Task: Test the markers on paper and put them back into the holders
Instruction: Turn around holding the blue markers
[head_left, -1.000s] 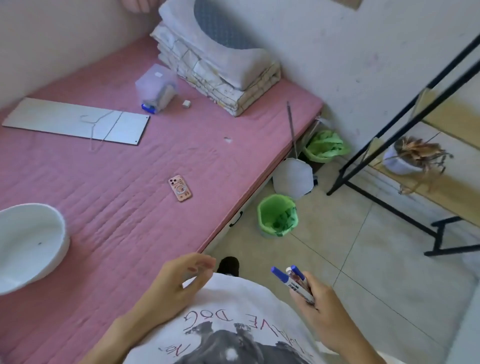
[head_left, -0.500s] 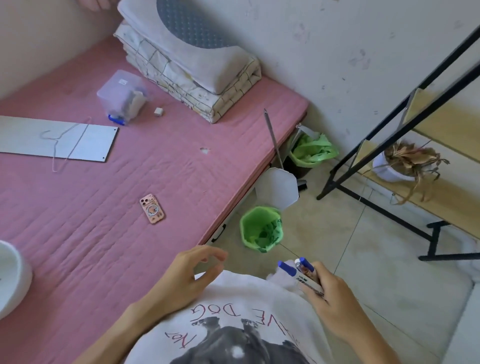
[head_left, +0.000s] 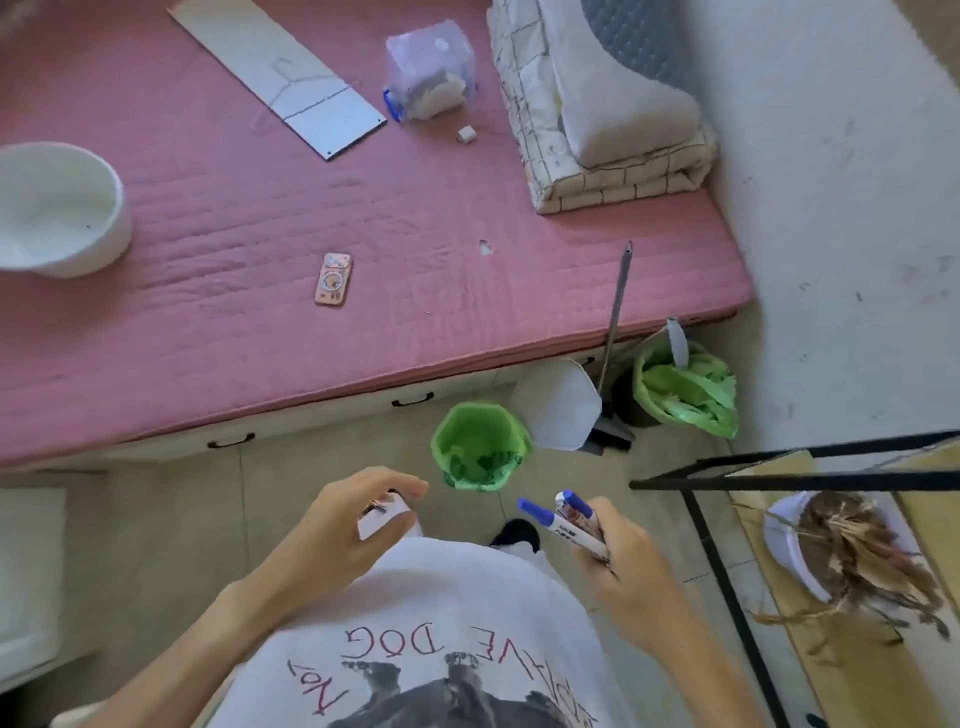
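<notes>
Right hand (head_left: 618, 561) grips two blue-capped markers (head_left: 563, 522), caps on, in front of the chest. Left hand (head_left: 337, 530) curls round a small white object (head_left: 384, 517); what it is, cannot tell. No test marks visible on any paper, no holder identifiable, so testing and returning both appear still to do. Around: pink bed (head_left: 260, 234) carrying phone (head_left: 333, 278), white bowl (head_left: 57, 208), grey board (head_left: 280, 73). Green-lined bin (head_left: 480, 447) stands on the floor just ahead of the hands.
</notes>
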